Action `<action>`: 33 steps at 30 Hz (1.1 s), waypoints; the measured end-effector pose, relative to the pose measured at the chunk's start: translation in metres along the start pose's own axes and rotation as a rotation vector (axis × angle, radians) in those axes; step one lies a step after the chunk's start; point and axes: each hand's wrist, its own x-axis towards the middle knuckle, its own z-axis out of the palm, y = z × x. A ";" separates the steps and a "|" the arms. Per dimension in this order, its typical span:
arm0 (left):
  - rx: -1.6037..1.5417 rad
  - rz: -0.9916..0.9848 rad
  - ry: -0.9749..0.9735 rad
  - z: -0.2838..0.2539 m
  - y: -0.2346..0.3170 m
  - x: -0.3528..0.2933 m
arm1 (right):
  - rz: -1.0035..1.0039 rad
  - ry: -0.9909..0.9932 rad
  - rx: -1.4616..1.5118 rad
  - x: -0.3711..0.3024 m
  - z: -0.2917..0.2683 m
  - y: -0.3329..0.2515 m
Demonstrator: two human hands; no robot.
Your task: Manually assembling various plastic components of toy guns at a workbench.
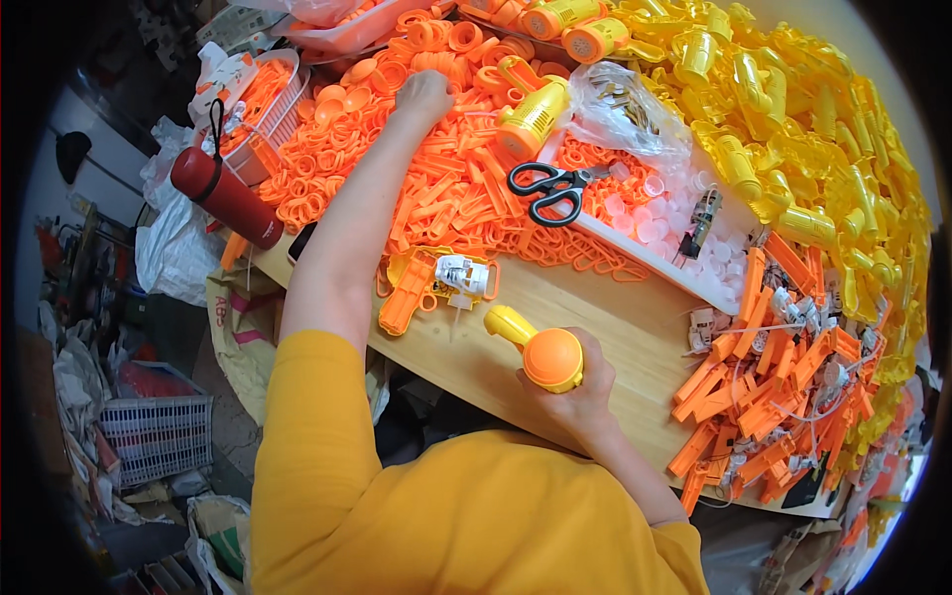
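Note:
My left hand [424, 96] reaches to the far side of the table, into a heap of orange plastic rings [392, 74]. Its fingertips are hidden among them, so I cannot make out a grip. Close to my body, my right hand [593, 389] is wrapped round a yellow plastic toy housing [511, 325] with a round orange cap [552, 359] facing up. Between my arms, on the table, lies an open yellow housing half [397, 268] with an orange handle piece [408, 297] and a white motor part [462, 276].
Black-handled scissors [555, 188] rest by a white tray [635, 248] of translucent caps. Yellow housings [754, 109] pile up at the right, above wired orange parts [773, 367]. A red flask [226, 198] and a white basket [268, 114] stand at the left.

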 end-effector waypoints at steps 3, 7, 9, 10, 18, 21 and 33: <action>0.123 -0.107 0.045 0.018 -0.023 0.020 | -0.014 -0.006 0.012 -0.001 0.004 -0.001; 0.097 0.065 0.115 0.021 -0.022 0.011 | 0.013 -0.003 -0.001 -0.001 0.002 0.000; -0.188 0.157 0.491 0.015 -0.036 0.003 | 0.001 0.016 0.031 -0.002 0.003 -0.002; -0.186 0.158 0.488 0.010 -0.034 -0.005 | 0.004 0.016 0.033 -0.002 0.002 -0.003; -1.061 0.047 -0.633 -0.062 0.028 -0.170 | 0.561 0.064 0.393 0.005 -0.017 0.010; -0.841 0.233 -0.773 -0.065 0.052 -0.216 | 0.787 0.041 0.765 0.008 -0.020 0.011; -1.172 0.360 -0.623 -0.038 0.077 -0.270 | 0.910 -0.100 0.927 -0.005 -0.026 0.010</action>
